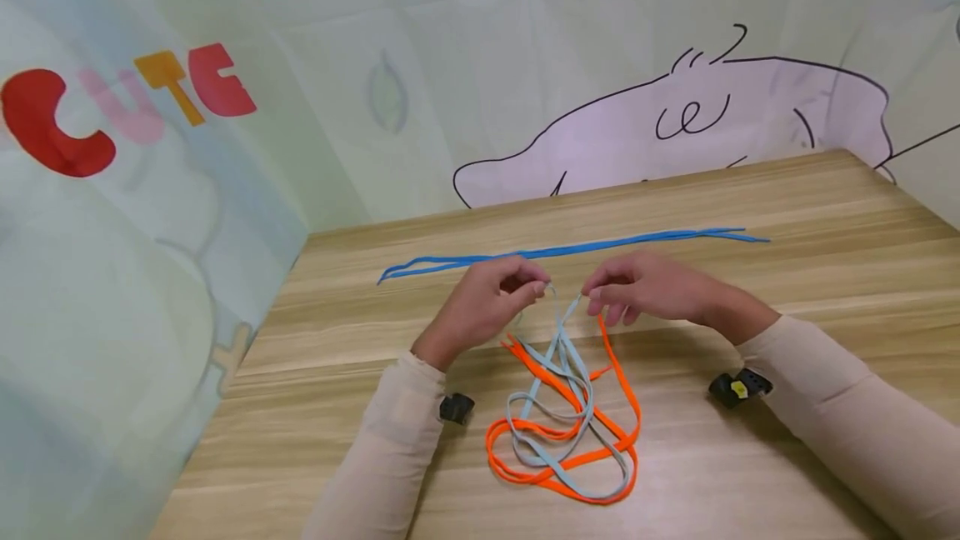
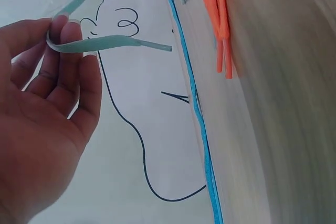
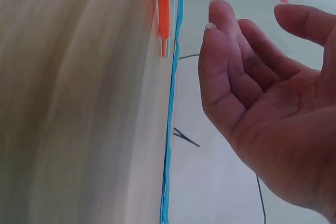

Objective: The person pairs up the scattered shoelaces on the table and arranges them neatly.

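Note:
My left hand (image 1: pixel 495 294) pinches a pale blue-grey flat shoelace (image 2: pixel 110 43) between thumb and fingertips. The lace bends over a finger there, and its thin tipped end sticks out. My right hand (image 1: pixel 652 286) is just across from it, fingers loosely bent and thumb apart from them in the right wrist view; nothing shows between them. In the head view its fingertips overlap the top of a pale strand. Below both hands, an orange shoelace (image 3: pixel 164 3) lies looped and tangled with the pale lace on the wooden table (image 1: pixel 330 407).
Blue shoelaces (image 1: pixel 585 247) lie stretched out side by side across the table, just beyond the hands. Behind the table's far edge hangs a printed cloth backdrop (image 1: pixel 420 48). Dark wrist cameras (image 1: pixel 738 387) sit under both sleeves.

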Action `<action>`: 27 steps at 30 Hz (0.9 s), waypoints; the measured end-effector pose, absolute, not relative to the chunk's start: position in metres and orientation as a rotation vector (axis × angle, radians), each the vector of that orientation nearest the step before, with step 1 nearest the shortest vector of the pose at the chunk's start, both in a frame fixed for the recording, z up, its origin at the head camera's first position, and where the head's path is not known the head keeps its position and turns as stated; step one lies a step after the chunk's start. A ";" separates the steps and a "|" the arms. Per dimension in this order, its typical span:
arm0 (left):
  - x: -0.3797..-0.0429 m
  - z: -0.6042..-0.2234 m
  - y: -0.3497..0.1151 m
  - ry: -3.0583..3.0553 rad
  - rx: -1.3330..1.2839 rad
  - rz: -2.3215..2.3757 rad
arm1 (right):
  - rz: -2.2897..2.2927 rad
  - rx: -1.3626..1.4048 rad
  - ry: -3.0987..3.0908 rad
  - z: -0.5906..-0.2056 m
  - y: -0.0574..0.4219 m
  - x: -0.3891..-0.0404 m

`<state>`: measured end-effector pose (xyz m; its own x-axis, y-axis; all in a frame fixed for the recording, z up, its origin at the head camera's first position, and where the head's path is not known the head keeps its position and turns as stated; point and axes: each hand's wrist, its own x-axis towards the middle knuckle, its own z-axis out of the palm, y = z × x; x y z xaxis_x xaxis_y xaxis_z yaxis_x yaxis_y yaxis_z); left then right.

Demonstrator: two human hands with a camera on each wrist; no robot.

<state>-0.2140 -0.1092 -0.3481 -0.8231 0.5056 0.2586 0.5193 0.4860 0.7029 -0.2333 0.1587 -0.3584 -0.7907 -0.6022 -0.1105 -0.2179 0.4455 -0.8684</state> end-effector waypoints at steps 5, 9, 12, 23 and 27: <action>-0.213 -0.347 -0.107 -2.689 -0.966 -1.302 | -1.262 -0.759 2.254 -0.357 0.155 -0.229; -0.213 -0.348 -0.107 -2.688 -0.982 -1.308 | -1.236 -0.802 2.224 -0.356 0.153 -0.227; -0.213 -0.350 -0.108 -2.691 -0.974 -1.324 | -1.239 -0.810 2.210 -0.358 0.152 -0.227; -0.210 -0.349 -0.108 -2.647 -0.904 -1.507 | -1.175 -0.880 2.009 -0.366 0.143 -0.219; -0.212 -0.349 -0.109 -2.626 -0.907 -1.525 | -1.159 -0.917 1.922 -0.366 0.144 -0.217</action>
<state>-0.2121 -0.1088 -0.3489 -0.8359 0.4876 0.2522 0.4606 0.3732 0.8053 -0.2166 0.1437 -0.3662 -0.5026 -0.8401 -0.2040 -0.2116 0.3484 -0.9132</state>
